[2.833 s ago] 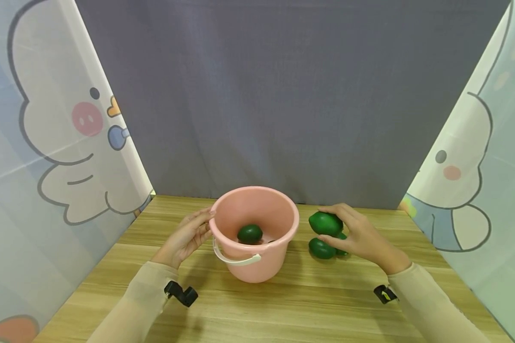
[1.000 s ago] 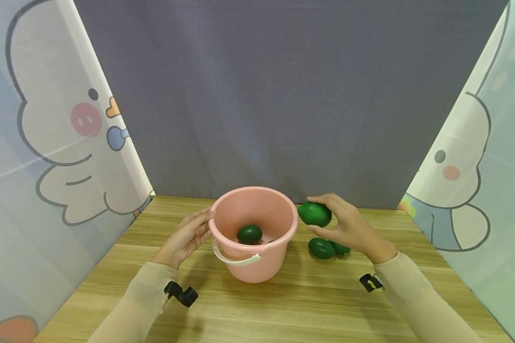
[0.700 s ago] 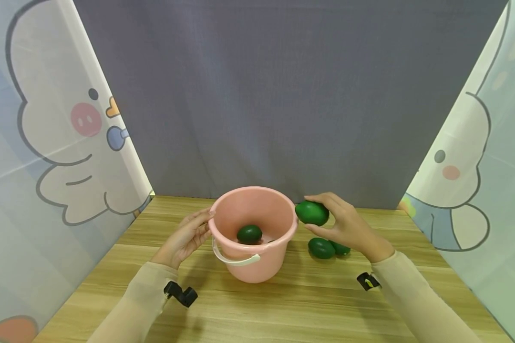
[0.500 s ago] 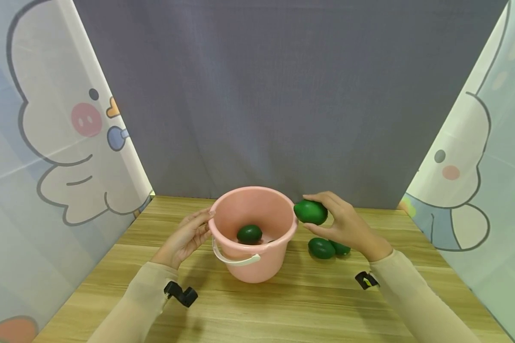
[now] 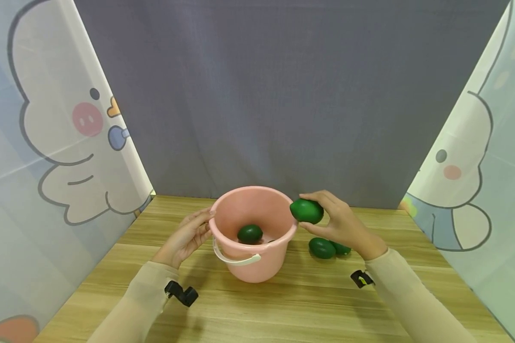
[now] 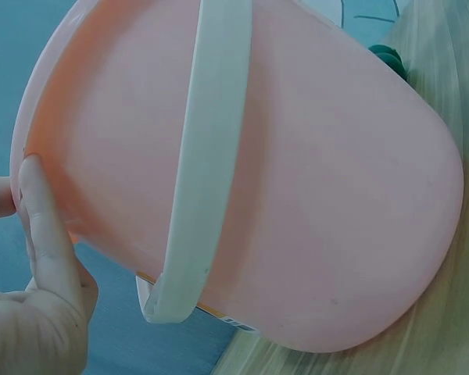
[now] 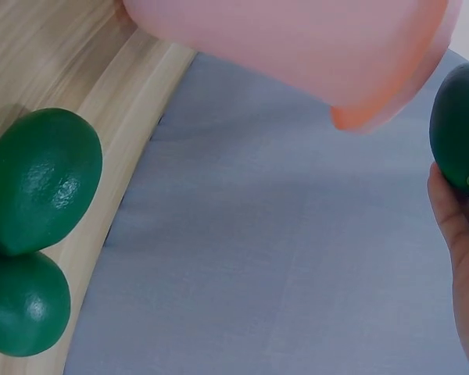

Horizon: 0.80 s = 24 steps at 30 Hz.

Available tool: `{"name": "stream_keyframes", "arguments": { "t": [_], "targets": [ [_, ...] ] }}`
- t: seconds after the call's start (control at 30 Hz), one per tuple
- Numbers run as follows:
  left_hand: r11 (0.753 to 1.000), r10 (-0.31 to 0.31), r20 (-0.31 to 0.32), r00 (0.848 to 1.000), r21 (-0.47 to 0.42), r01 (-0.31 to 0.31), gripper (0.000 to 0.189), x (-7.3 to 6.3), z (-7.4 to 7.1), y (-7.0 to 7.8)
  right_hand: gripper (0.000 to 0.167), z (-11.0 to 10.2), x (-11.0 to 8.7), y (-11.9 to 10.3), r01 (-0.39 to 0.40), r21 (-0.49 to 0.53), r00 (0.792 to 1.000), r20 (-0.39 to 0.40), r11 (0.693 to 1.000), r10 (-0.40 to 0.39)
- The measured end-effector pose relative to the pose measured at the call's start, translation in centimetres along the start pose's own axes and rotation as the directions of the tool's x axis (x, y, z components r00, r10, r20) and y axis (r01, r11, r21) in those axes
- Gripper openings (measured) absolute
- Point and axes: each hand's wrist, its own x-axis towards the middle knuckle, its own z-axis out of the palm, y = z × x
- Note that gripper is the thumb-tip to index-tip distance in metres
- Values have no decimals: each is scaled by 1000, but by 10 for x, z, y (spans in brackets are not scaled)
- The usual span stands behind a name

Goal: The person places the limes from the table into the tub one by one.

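Note:
A pink bucket (image 5: 257, 259) with a white handle (image 5: 236, 261) stands upright on the table, a dark green lime (image 5: 250, 234) lying inside. My left hand (image 5: 190, 238) holds its left rim between thumb and fingers; the left wrist view shows fingers (image 6: 45, 226) against the outside wall. My right hand (image 5: 341, 224) grips another lime (image 5: 306, 211) between thumb and fingers, raised at the bucket's right rim. In the right wrist view this held lime (image 7: 461, 129) is partly cut off by the frame edge. The near wall hides part of the bucket's floor.
Two more limes, a nearer one (image 5: 322, 248) and one partly behind it (image 5: 341, 248), lie right of the bucket on the wooden table (image 5: 257, 309). A grey cloth (image 5: 283, 95) hangs behind, with cartoon-printed curtains (image 5: 60, 157) at both sides.
My right hand has lifted the lime from above the others and carried it left to the bucket's right rim. The left hand and bucket have stayed put.

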Motion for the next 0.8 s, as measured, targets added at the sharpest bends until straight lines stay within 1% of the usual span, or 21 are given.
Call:
{"name": "stream_keyframes", "arguments": {
  "t": [0.23, 0.37, 0.8],
  "targets": [
    [1000, 5, 1, 1000, -11, -5, 38, 1, 1, -1, 59, 5, 2, 4, 37, 4, 999, -35, 999, -36],
    [1000, 6, 3, 1000, -16, -6, 40, 1, 1, -1, 64, 9, 4, 6, 52, 16, 998, -39, 999, -51],
    [1000, 7, 2, 1000, -16, -7, 41, 2, 1, -2, 65, 14, 7, 5, 63, 23, 997, -56, 998, -62]
  ]
}}
